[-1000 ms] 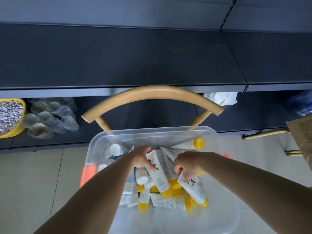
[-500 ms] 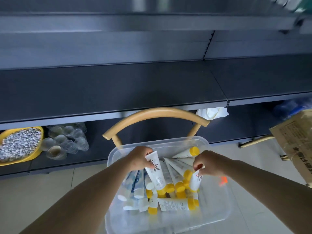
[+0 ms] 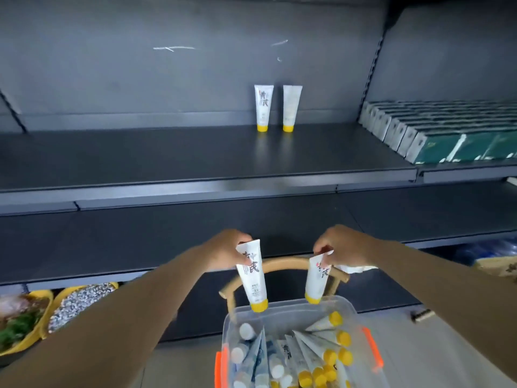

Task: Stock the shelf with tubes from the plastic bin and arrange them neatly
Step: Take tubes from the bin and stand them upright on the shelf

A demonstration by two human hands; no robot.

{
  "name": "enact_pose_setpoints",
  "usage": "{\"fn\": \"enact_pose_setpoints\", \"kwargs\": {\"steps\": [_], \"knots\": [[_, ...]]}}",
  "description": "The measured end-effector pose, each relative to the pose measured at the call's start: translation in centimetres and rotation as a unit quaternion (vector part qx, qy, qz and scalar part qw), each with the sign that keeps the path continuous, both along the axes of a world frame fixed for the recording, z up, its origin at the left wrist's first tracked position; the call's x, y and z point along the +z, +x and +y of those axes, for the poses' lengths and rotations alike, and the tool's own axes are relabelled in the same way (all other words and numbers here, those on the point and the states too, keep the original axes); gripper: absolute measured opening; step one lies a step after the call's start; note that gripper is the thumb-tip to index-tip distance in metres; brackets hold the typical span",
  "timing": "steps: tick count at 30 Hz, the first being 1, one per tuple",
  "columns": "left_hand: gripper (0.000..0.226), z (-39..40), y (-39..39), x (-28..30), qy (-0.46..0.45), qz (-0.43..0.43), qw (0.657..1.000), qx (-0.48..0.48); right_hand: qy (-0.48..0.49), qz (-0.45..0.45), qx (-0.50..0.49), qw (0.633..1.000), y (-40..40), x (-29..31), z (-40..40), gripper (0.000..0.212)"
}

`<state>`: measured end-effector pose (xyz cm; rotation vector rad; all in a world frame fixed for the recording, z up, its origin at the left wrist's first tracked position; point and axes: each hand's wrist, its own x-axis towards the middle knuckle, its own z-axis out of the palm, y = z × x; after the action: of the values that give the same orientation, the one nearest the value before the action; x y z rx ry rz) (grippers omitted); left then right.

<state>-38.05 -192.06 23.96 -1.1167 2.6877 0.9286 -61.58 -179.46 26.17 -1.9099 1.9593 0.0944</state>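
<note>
grey shelf [image 3: 195,155] behind — left hand [image 3: 223,254] and right hand [image 3: 340,245] each pinch a chinese-lettered tube [image 3: 251,278].

My tubes [image 3: 253,278] are white with yellow caps and black script; the bin [image 3: 347,309] is clear with orange latches; the shelf [image 3: 167,161] is dark grey.

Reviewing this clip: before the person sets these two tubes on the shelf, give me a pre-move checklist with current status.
1. Left hand grips a tube by its crimped end: ok.
2. Right hand pinches a second tube: ok.
3. Both held tubes hang cap down, like the two standing tubes: ok.
4. Bare shelf space beside the standing tubes: ok.
5. Held tubes lifted above the plastic bin: ok.
6. Caps fully tight: cannot tell.
</note>
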Motion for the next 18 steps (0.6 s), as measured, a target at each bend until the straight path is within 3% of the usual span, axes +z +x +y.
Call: {"fn": "enact_pose_setpoints", "kwargs": {"steps": [10, 18], "knots": [[0.010, -6.7, 1.6, 14.5, -0.087, 0.066, 0.993, 0.048, -0.140, -0.055, -0.008, 0.989, 2.1, 14.3, -8.5, 0.005], [0.022, -15.8, -1.8, 20.0, -0.145, 0.125, 0.974, 0.123, -0.206, -0.091, -0.041, 0.973, 0.0, 19.7, -19.6, 0.012]]}}
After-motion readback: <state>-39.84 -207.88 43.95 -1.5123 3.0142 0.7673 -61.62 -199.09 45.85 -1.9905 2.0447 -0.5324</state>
